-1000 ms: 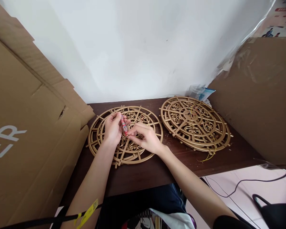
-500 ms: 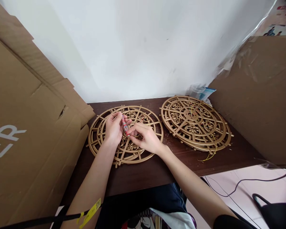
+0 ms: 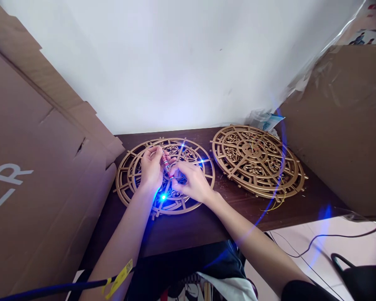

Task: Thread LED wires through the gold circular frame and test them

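My left hand (image 3: 152,169) is closed around red-patterned batteries (image 3: 167,164), apparently lined up end to end and tilted. At their lower end, my right hand (image 3: 192,179) pinches what looks like a thin wire (image 3: 181,178); the fingertips hide the exact contact. Both hands are over a gold round openwork frame (image 3: 208,184), which lies on others like it. Blue light shines from the frame: a bright lamp (image 3: 163,197) glows below the hands, with smaller blue spots at the upper right of the ring.
A second stack of gold round frames (image 3: 253,152) with loose yellow wires lies to the right on the dark table (image 3: 188,234). Cardboard stands at the left (image 3: 44,167) and right (image 3: 338,125). A clear plastic cup (image 3: 258,119) is by the wall.
Blue lights on the frame have come on and tint the scene. The batteries and both hands have shifted very slightly.
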Demonstrator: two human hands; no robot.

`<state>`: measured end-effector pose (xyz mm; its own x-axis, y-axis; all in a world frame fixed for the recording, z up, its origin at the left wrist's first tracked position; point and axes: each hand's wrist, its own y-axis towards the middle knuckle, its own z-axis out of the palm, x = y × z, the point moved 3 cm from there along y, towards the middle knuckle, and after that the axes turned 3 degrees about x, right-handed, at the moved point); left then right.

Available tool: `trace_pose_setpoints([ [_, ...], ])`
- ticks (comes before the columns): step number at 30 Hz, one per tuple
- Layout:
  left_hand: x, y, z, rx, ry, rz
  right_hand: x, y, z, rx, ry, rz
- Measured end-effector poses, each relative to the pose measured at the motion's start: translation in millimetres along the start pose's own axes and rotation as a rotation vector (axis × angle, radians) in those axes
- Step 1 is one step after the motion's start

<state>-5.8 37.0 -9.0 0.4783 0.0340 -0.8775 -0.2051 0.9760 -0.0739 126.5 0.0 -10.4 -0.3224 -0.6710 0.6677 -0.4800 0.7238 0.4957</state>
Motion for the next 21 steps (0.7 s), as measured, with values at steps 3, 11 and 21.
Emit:
trace_pose_setpoints([
  [3,-1.0,-0.6,0.3,-0.001,0.0,0.009,-0.1,-0.1,-0.5,-0.017,0.003,0.003],
  [11,-2.0,-1.4,1.6,0.009,0.008,0.017,-0.6,-0.8,-0.5,-0.017,0.002,0.004],
  [21,-3.6,-2.5,1.9,-0.022,0.006,0.002,2.5,1.5,0.1,-0.024,0.102,0.011],
])
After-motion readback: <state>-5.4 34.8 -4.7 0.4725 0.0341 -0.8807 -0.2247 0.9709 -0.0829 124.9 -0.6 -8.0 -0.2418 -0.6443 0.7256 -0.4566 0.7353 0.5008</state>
